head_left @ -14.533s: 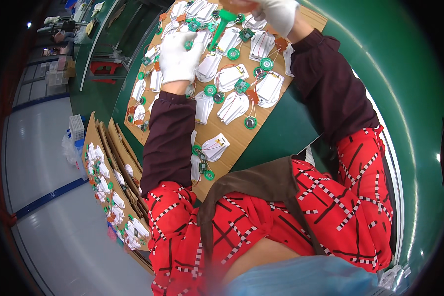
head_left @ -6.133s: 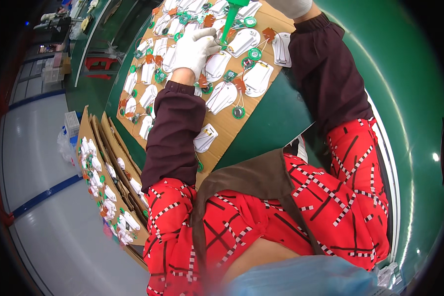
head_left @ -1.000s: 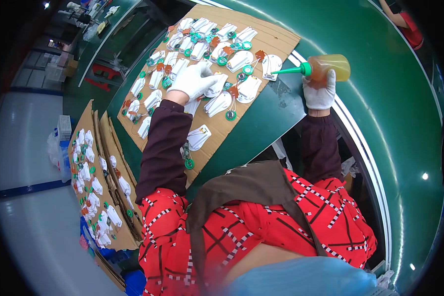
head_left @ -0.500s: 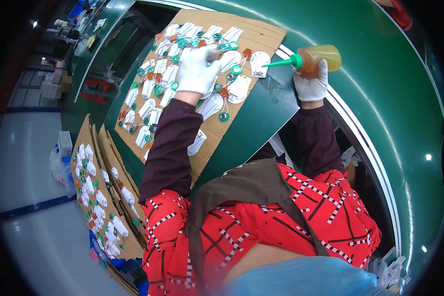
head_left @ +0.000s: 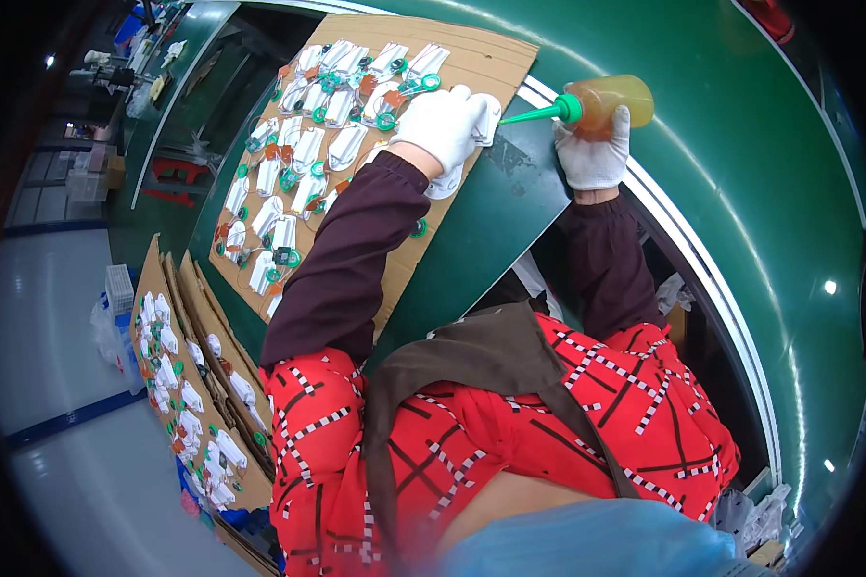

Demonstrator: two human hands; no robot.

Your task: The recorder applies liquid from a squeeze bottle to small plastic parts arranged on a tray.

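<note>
My left hand (head_left: 441, 127), in a white glove, reaches over the cardboard sheet (head_left: 491, 50). Its fingers are closed at the edge of a white plastic housing (head_left: 488, 121) near the sheet's right side; the glove hides part of this piece. In my gloved right hand (head_left: 595, 159) is a squeeze bottle (head_left: 614, 104) of yellowish liquid, tipped on its side. Its long green nozzle (head_left: 534, 114) points left, the tip right beside the housing. Several more white housings (head_left: 345, 146), with green-rimmed round parts and orange pieces wired to them, lie across the sheet.
The sheet rests on a green worktop (head_left: 471, 231). A white rail (head_left: 683, 236) curves along the green surface (head_left: 741, 192) on the right. At lower left stand more cardboard sheets (head_left: 223, 332) bearing similar parts. A white basket (head_left: 118, 287) is beyond them.
My left hand has moved right, from the middle of the sheet to the housing by the nozzle. The bottle stays in my right hand; the whole view has shifted slightly.
</note>
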